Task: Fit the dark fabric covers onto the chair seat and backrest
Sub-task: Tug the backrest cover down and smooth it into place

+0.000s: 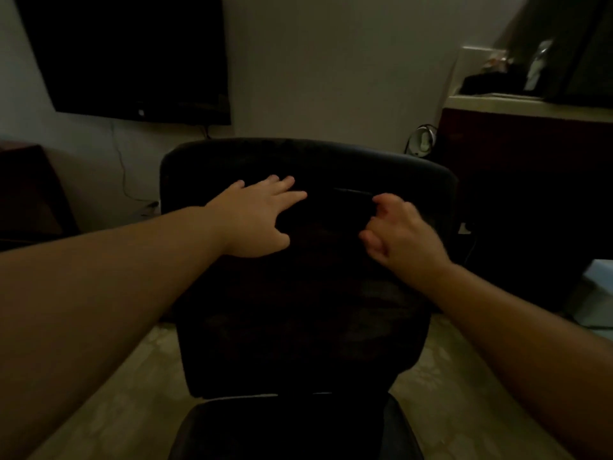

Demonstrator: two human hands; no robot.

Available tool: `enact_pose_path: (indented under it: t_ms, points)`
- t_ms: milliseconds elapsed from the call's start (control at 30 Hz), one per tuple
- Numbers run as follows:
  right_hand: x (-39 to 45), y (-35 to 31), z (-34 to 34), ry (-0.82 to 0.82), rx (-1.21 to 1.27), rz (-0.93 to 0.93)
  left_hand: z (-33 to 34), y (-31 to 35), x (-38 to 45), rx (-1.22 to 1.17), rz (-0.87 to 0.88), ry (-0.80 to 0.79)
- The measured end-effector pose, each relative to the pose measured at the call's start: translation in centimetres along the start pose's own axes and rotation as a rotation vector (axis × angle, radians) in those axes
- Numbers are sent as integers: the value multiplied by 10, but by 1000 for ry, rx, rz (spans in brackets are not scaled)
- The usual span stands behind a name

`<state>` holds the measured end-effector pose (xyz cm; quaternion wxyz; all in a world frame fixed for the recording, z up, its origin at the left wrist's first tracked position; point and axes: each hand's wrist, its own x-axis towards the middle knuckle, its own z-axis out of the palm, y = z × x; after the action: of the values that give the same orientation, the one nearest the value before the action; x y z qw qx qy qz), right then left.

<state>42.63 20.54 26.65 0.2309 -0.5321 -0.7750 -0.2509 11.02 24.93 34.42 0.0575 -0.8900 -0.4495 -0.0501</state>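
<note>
A dark office chair stands in front of me, its backrest (298, 293) wrapped in dark fabric cover. The seat (298, 433) shows at the bottom edge, also dark. My left hand (258, 217) lies flat on the upper backrest with its fingers spread and straight. My right hand (398, 234) is to the right of it on the same surface, fingers curled and pinching a fold of the dark cover (351, 192) that stretches as a thin ridge toward the middle. The room is dim and fabric detail is hard to read.
A dark wall-mounted screen (132, 54) hangs at the upper left with a cable running down the wall. A dark cabinet (530, 180) with a light top and small items stands at the right. Pale floor (116, 410) shows on both sides of the chair.
</note>
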Motion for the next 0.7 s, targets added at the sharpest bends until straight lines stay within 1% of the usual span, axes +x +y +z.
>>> enact_pose_path:
  t_ms: [67,100,133,167,200,233,300,333,367,400,433,500,533,567,600,667,700]
  points:
    - [11,11,-7,114,-8,185,0,-25,-13,61,-78,48]
    - [19,9,-7,183,-8,277,2,-37,-19,80,-127,55]
    - [27,0,-3,241,11,331,6,-48,-24,87,-167,43]
    - [33,-14,-1,270,43,338,9,-55,-27,83,-189,23]
    - [34,-28,2,252,83,291,12,-60,-29,72,-195,8]
    - [32,-38,8,171,95,168,14,-61,-30,61,-189,-2]
    - [23,-39,16,-120,-2,-140,12,-59,-29,44,-158,-19]
    - [23,-30,14,-201,-45,-195,10,-57,-26,33,-144,-32]
    - [27,-21,9,-221,-69,-143,9,-55,-22,15,-140,-48]
    - [33,-14,4,-171,-75,-45,8,-54,-19,-4,-142,-65]
    - [39,-11,0,-73,-77,40,9,-52,-17,-17,-147,-78]
    - [49,-24,3,105,-19,172,13,-53,-14,-15,-149,-82]
    - [52,-38,7,154,14,204,14,-55,-13,-17,-143,-81]
    - [53,-49,14,152,31,184,15,-58,-14,-26,-138,-78]
    - [50,-60,21,82,45,85,15,-61,-17,-40,-134,-71]
    - [38,-55,32,-115,-19,-241,14,-62,-21,-48,-111,-68]
    - [34,-45,29,-157,-41,-321,14,-61,-22,-42,-103,-66]
